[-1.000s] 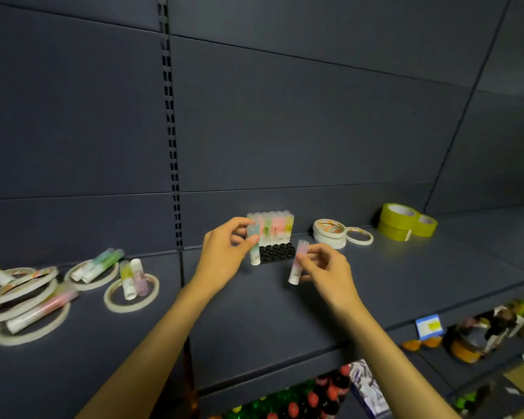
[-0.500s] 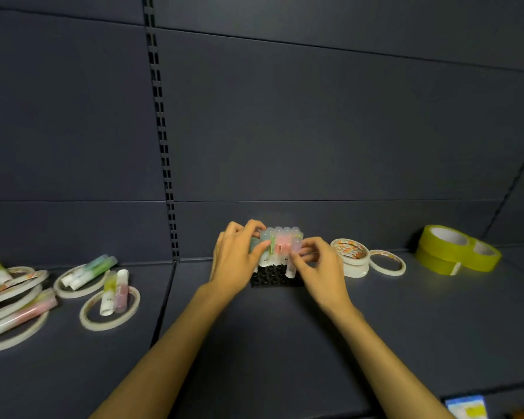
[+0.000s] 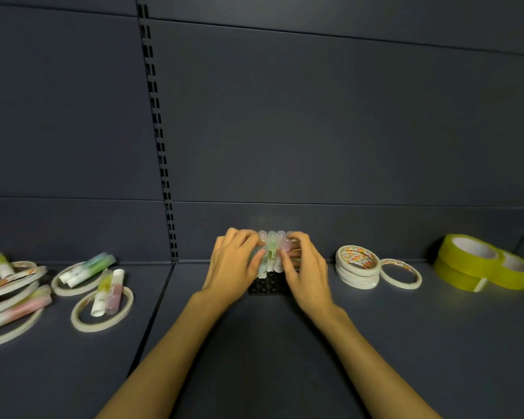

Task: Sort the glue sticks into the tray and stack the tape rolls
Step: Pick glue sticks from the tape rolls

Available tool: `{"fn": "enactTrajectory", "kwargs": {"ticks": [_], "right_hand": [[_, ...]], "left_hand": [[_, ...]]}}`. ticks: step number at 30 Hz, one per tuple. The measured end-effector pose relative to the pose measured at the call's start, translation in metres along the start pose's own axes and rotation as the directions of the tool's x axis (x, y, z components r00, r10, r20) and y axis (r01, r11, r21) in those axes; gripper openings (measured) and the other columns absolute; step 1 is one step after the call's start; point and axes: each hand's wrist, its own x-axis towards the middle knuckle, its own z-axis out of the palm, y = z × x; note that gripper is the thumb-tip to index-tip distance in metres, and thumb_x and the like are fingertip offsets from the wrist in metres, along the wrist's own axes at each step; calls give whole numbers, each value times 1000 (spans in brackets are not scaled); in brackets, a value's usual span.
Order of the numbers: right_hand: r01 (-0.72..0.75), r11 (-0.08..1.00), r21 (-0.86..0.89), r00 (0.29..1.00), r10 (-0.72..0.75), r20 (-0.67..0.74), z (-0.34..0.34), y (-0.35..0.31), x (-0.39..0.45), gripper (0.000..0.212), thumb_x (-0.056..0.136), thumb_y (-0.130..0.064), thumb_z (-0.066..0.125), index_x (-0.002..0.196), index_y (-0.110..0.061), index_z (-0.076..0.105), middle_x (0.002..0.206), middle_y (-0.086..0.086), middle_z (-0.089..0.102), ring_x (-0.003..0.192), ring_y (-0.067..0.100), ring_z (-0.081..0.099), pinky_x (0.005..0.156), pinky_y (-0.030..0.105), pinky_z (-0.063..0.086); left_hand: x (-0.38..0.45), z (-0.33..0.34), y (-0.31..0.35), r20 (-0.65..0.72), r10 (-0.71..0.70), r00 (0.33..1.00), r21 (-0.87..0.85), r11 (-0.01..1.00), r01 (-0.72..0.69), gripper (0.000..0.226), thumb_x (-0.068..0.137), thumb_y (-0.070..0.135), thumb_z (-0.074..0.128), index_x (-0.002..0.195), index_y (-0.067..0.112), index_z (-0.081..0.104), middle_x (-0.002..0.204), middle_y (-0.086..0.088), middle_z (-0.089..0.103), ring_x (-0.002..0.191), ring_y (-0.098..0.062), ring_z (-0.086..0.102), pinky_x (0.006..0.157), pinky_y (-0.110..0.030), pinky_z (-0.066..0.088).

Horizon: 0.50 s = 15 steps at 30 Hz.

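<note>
On the dark shelf (image 3: 406,343), the black tray (image 3: 268,284) sits at centre with upright glue sticks (image 3: 271,252) in it. Our left hand (image 3: 233,264) and right hand (image 3: 306,267) each pinch a stick, seating them. Next we must fetch loose sticks (image 3: 108,291) at nine o'clock; tape rolls (image 3: 357,267) wait at three o'clock.

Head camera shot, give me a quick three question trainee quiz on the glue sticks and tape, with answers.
1. True or false: the glue sticks in the black tray stand upright.
2. Which tape sits farthest right? A) the white tape stack B) the yellow tape rolls C) the single white ring
3. What lies across the tape ring at the left?

Key: 1 true. 2 B. 3 Two loose glue sticks. Both the left hand and right hand are at the tray.
</note>
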Motion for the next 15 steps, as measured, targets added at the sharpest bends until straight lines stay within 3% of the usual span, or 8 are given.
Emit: {"fn": "enactTrajectory", "kwargs": {"ticks": [3, 8, 13, 15], "right_hand": [[6, 1000, -5, 1000, -6, 14, 7, 6, 0, 23, 98, -20, 60, 118, -27, 51, 115, -4, 63, 94, 7, 66, 79, 32, 58], [21, 998, -54, 999, -19, 42, 16, 14, -4, 19, 97, -19, 63, 115, -21, 56, 102, -8, 64, 89, 3, 65, 77, 20, 55], [81, 992, -97, 996, -77, 53, 18, 16, -5, 17, 97, -18, 62, 114, -20, 60, 99, -6, 62, 84, 5, 60, 75, 6, 44], [92, 988, -120, 995, -86, 53, 17, 15, -4, 16, 97, -19, 62, 113, -19, 61, 98, -5, 60, 82, 5, 59, 72, 7, 43]], "left_hand": [[-1, 0, -2, 3, 4, 1000, -7, 1000, -4, 14, 90, 16, 63, 102, 21, 68, 112, 11, 62, 99, -15, 52, 82, -32, 39], [-3, 2, -3, -7, -34, 999, -35, 999, 33, 21, 87, 9, 65, 102, 23, 70, 113, 13, 63, 100, -13, 51, 83, -28, 31], [-3, 4, -4, -12, -71, 997, -69, 995, 70, 22, 88, 10, 65, 102, 25, 71, 113, 15, 63, 102, -10, 51, 82, -28, 31], [-4, 4, -5, -18, -84, 996, -83, 993, 83, 20, 88, 12, 66, 102, 26, 71, 115, 14, 63, 104, -9, 50, 83, -27, 31]]}}
